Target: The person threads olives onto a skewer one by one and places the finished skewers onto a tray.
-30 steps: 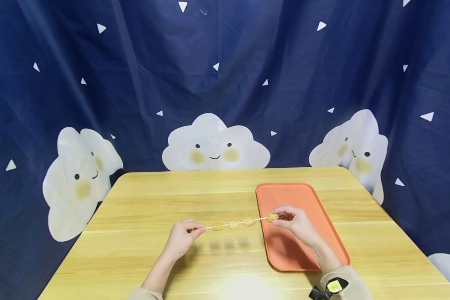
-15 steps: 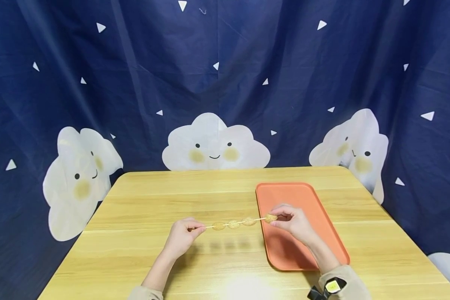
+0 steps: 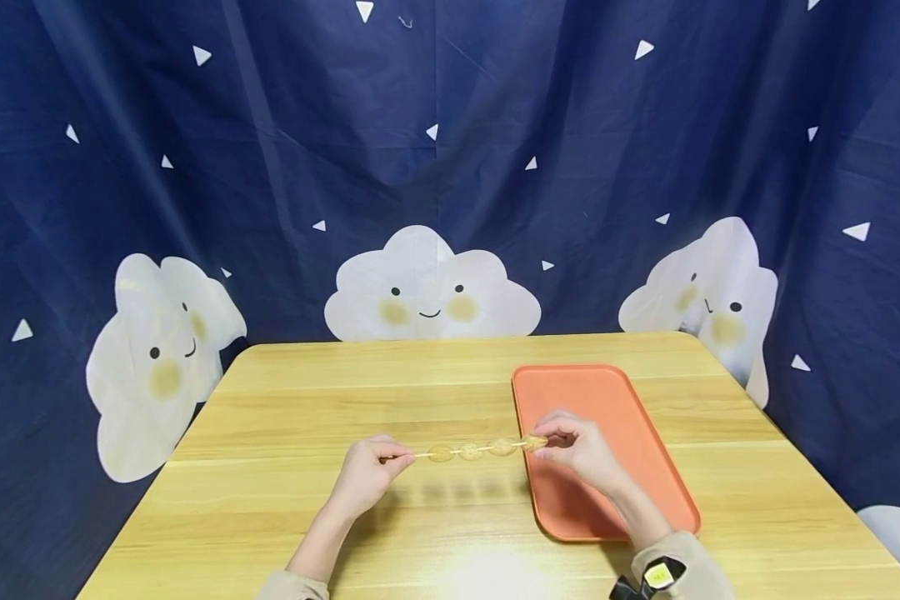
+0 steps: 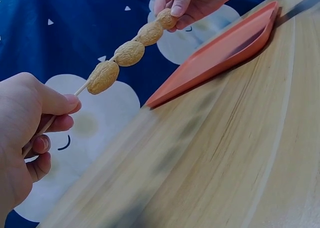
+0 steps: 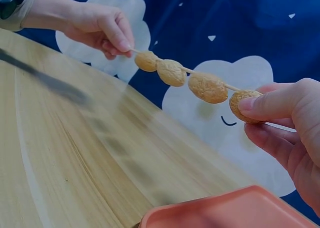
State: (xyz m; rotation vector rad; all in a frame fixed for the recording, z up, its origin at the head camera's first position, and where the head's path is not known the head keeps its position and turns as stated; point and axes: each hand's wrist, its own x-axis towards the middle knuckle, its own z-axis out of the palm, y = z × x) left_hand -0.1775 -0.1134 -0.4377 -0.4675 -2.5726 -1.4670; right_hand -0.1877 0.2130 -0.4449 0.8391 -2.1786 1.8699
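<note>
My left hand grips the bare end of a thin wooden skewer between thumb and fingers, above the table. Several golden-brown, wrinkled oval balls are threaded along the skewer, with the stick showing between some of them. At the far end, my right hand pinches the last ball between thumb and fingers. Whether the skewer's tip pokes out past this ball is hidden by the right fingers. The skewer is held nearly level in the head view, its right end over the tray's left edge.
An orange-red rectangular tray with a low rim lies on the right of the wooden table, beneath the right hand. Behind the table hangs a dark blue curtain printed with clouds and white triangles.
My right hand has moved left with the last ball, which has slid along the skewer closer to its neighbour. The left hand has barely shifted.
</note>
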